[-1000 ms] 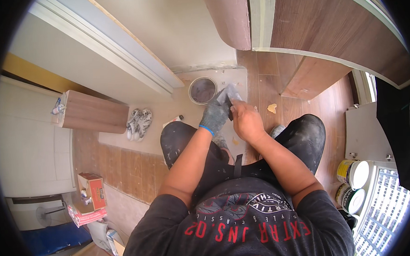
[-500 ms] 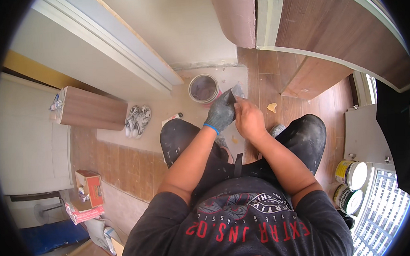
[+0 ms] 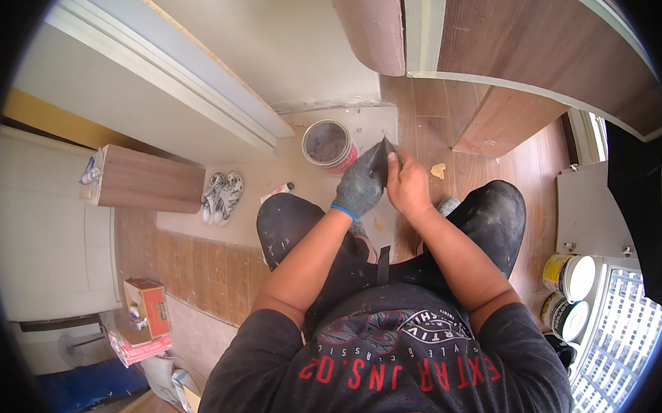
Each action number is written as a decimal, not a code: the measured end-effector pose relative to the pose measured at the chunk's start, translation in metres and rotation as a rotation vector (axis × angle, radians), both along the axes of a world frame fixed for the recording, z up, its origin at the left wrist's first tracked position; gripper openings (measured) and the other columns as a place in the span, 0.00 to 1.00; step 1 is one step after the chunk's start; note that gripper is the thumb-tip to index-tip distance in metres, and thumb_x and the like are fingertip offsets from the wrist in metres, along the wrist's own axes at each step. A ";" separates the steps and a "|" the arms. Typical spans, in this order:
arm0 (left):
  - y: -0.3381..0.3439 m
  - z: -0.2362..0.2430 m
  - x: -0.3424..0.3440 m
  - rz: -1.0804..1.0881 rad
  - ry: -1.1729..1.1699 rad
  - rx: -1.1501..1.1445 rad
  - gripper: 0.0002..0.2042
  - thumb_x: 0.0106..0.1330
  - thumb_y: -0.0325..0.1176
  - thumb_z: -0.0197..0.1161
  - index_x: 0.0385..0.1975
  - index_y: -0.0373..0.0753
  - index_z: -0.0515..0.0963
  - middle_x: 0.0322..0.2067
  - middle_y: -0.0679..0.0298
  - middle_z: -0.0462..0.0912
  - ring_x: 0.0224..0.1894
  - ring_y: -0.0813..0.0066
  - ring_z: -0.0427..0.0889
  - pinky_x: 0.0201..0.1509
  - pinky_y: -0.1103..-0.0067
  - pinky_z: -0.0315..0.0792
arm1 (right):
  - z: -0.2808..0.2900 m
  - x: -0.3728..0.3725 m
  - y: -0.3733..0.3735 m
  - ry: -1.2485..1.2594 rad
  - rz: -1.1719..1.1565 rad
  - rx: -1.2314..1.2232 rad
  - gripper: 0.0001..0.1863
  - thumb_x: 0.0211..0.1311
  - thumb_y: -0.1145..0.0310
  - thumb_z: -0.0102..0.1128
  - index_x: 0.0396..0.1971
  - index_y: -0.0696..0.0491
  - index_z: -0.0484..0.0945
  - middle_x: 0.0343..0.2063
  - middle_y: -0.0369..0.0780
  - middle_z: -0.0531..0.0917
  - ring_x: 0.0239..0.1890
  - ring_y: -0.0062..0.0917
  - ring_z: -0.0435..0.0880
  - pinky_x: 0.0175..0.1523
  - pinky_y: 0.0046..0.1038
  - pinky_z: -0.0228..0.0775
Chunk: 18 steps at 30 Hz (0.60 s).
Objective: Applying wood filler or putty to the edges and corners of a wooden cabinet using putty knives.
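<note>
Above the pale floor [image 3: 301, 165], near an open pail [image 3: 343, 164], the gloved left hand [image 3: 362, 189] and bare right hand [image 3: 409, 185] meet, both closed on a thin, dark, pointed piece [image 3: 384, 155]; if the ungloved grip slips, its edge could nick skin.

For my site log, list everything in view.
flat piece: 1, dark, between both hands
bucket: 1, red, beyond left hand
capped container: 1, white, by left knee
shoes: 2, mottled grey, floor left
box: 1, brown, beside shoes
scraps: at least 2, yellowish, floor
tubs: 2, white-lidded, lower right
open carton: 1, red, lower left
package: 1, red, under carton
fan: 1, grey, lower left
left hand: 1, grey-gloved, centre
right hand: 1, bare, centre
</note>
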State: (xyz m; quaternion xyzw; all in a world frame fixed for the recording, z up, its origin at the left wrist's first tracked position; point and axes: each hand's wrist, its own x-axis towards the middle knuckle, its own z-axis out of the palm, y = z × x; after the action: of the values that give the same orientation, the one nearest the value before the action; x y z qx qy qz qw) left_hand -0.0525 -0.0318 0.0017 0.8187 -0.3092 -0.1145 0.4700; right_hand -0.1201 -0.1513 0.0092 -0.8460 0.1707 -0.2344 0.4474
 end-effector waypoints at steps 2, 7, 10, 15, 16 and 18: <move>-0.001 -0.003 -0.001 0.001 -0.013 0.036 0.25 0.65 0.26 0.56 0.65 0.38 0.68 0.56 0.49 0.78 0.57 0.55 0.78 0.60 0.70 0.72 | 0.001 0.001 -0.004 0.066 -0.012 0.067 0.17 0.71 0.64 0.50 0.47 0.63 0.78 0.32 0.60 0.82 0.39 0.55 0.82 0.46 0.45 0.74; -0.004 -0.022 0.004 -0.035 0.448 -0.478 0.26 0.63 0.22 0.53 0.65 0.36 0.68 0.61 0.49 0.73 0.61 0.53 0.74 0.63 0.72 0.70 | 0.010 0.007 -0.015 0.099 -0.041 0.129 0.18 0.72 0.63 0.49 0.48 0.62 0.78 0.32 0.60 0.82 0.39 0.55 0.82 0.46 0.45 0.74; 0.000 -0.031 0.015 0.095 0.347 -0.551 0.25 0.63 0.20 0.53 0.63 0.34 0.69 0.62 0.49 0.72 0.62 0.53 0.73 0.64 0.72 0.69 | 0.019 0.005 -0.014 0.098 -0.040 0.083 0.18 0.72 0.64 0.49 0.49 0.62 0.78 0.35 0.59 0.82 0.40 0.54 0.82 0.46 0.44 0.74; 0.016 -0.032 0.022 0.037 -0.496 0.228 0.19 0.71 0.26 0.53 0.61 0.32 0.70 0.58 0.49 0.74 0.59 0.55 0.75 0.63 0.72 0.70 | 0.001 -0.004 0.005 -0.073 0.108 -0.079 0.17 0.71 0.66 0.51 0.49 0.61 0.78 0.39 0.59 0.82 0.41 0.53 0.82 0.47 0.43 0.75; 0.009 -0.028 0.015 0.110 -0.076 -0.044 0.19 0.73 0.29 0.52 0.61 0.32 0.70 0.58 0.49 0.75 0.59 0.55 0.75 0.62 0.72 0.70 | 0.000 -0.004 0.007 -0.075 0.089 -0.063 0.16 0.71 0.65 0.51 0.48 0.62 0.78 0.35 0.59 0.82 0.39 0.53 0.82 0.45 0.44 0.74; 0.004 -0.016 0.009 0.181 0.496 -0.377 0.21 0.77 0.39 0.47 0.63 0.33 0.69 0.58 0.52 0.76 0.58 0.61 0.75 0.60 0.72 0.70 | 0.000 -0.003 0.008 -0.076 0.069 -0.047 0.16 0.71 0.65 0.51 0.47 0.63 0.78 0.32 0.59 0.82 0.36 0.54 0.82 0.43 0.45 0.74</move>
State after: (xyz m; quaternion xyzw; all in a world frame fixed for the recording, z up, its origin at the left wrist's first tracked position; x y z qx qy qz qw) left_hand -0.0438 -0.0279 -0.0140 0.6884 -0.1271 -0.2091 0.6828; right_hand -0.1236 -0.1431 0.0089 -0.8521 0.1185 -0.2548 0.4416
